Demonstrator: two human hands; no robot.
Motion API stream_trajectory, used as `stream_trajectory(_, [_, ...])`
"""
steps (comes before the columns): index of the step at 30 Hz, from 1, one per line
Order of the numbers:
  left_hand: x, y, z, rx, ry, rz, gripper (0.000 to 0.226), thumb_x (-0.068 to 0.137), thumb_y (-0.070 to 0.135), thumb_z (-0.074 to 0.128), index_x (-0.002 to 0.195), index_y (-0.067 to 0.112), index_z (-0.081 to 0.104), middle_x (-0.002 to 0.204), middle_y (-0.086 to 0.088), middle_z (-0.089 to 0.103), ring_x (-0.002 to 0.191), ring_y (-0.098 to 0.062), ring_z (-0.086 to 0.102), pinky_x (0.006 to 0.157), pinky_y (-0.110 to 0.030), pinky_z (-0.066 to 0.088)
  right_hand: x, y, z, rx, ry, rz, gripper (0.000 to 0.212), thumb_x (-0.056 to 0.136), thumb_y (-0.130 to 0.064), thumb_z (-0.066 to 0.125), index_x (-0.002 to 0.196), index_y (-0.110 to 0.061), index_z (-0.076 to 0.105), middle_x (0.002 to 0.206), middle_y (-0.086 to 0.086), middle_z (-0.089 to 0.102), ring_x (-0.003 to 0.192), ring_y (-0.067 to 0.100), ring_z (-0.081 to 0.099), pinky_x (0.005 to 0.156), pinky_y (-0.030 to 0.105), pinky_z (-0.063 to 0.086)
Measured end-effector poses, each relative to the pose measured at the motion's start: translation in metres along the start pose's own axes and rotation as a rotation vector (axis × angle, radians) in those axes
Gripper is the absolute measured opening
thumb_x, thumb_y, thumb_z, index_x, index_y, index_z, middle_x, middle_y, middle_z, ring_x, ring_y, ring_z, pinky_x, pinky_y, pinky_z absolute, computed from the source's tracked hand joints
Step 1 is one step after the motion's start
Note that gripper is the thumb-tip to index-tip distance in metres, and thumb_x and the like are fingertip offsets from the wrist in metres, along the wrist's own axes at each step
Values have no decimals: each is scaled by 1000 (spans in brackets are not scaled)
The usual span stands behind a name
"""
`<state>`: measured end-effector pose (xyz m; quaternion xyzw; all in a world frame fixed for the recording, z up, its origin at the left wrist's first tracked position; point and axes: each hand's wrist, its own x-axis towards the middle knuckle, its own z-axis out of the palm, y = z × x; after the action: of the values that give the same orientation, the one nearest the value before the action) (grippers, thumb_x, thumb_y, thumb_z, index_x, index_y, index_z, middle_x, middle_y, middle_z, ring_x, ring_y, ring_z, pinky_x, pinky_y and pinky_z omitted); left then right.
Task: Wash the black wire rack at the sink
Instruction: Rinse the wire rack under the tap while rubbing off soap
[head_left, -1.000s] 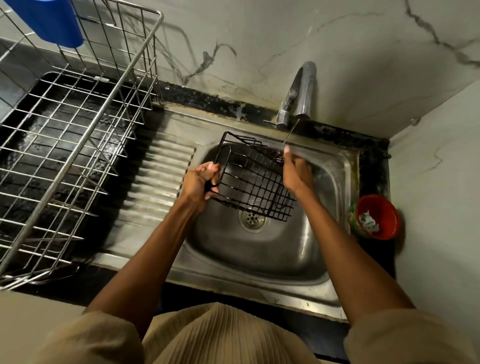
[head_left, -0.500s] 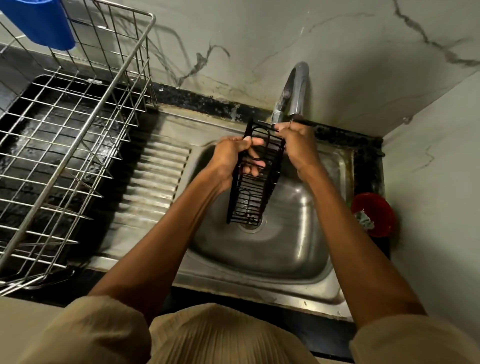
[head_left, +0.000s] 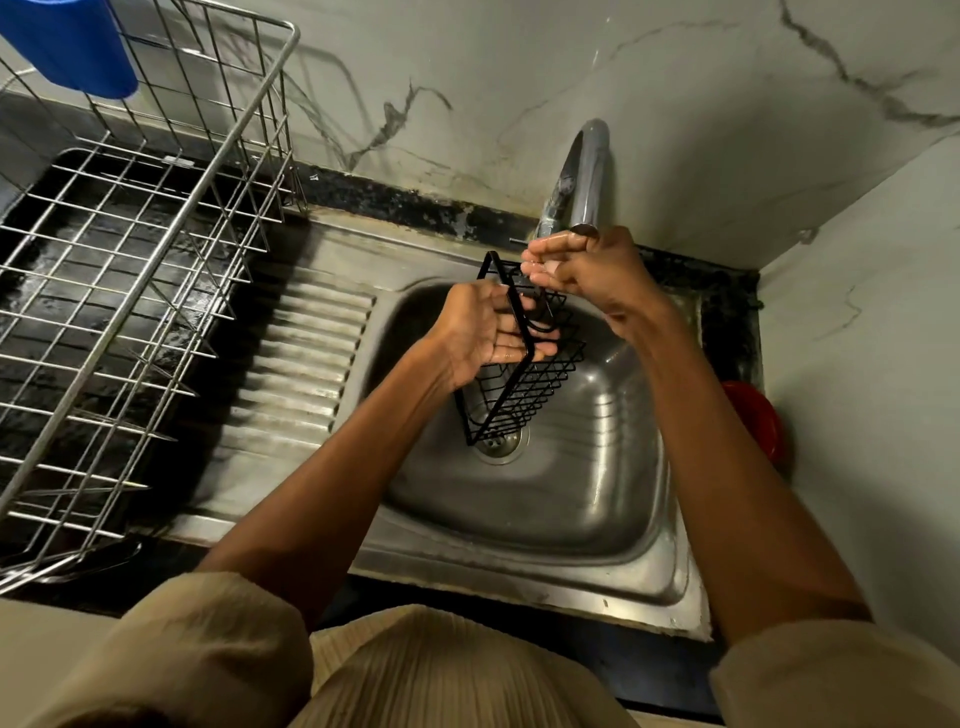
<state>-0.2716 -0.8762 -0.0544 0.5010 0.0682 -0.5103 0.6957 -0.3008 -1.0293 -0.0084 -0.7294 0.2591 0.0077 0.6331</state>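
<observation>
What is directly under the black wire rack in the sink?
Below the black wire rack lie the steel sink basin and the drain, which its lower corner partly covers. Whether the corner touches the drain cannot be told.

Veined marble wall (head_left: 675, 104), black stone counter (head_left: 415, 213), steel dish rack (head_left: 130, 270), dim light

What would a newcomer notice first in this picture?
The black rack, held on edge over the sink under the tap. The left hand holds its side and the right hand its top end. A large steel basket stands at the left.
</observation>
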Motion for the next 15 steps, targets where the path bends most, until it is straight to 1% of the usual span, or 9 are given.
stream_trajectory(2, [3, -1, 1, -30, -22, -4, 58, 105, 36, 22, 140, -2, 48, 114, -33, 68, 104, -49, 69, 89, -46, 59, 1, -2, -4, -1, -68, 7, 43, 82, 27, 42, 110, 7, 68, 109, 21, 72, 99, 23, 73, 89, 33, 59])
stream_trajectory(4, [6, 0, 2, -59, -45, 1, 58, 105, 36, 22, 141, -2, 49, 118, -34, 67, 107, -51, 67, 93, -48, 57, 1, -5, -10, -8, -149, 38, 42, 84, 26, 41, 112, 9, 66, 108, 22, 72, 99, 25, 73, 88, 34, 59])
stream_trajectory(7, [9, 0, 3, -111, -76, 30, 57, 105, 36, 24, 142, 0, 49, 125, -33, 64, 109, -53, 65, 94, -50, 57, -1, -12, -17, -65, -235, 84, 41, 83, 26, 36, 110, 14, 64, 106, 26, 71, 98, 30, 73, 88, 38, 59])
stream_trajectory(10, [9, -1, 3, -182, -95, 50, 55, 105, 39, 31, 141, 1, 49, 134, -30, 60, 110, -55, 64, 95, -51, 56, -2, -17, -25, -130, -293, 131, 45, 78, 25, 31, 108, 15, 64, 104, 28, 71, 98, 33, 73, 88, 42, 59])
stream_trajectory(13, [8, -2, 2, -192, -98, 58, 57, 105, 41, 34, 141, -1, 48, 134, -31, 59, 111, -56, 63, 99, -53, 54, -2, -22, -33, -221, -331, 188, 46, 80, 21, 28, 107, 16, 64, 101, 29, 71, 96, 37, 73, 88, 44, 59])
stream_trajectory(15, [6, -1, -1, -186, -92, 56, 58, 105, 41, 34, 142, -1, 45, 132, -33, 60, 110, -55, 63, 97, -52, 55, -1, -24, -36, -298, -321, 205, 46, 81, 20, 25, 106, 16, 64, 99, 30, 71, 93, 38, 73, 85, 43, 60])
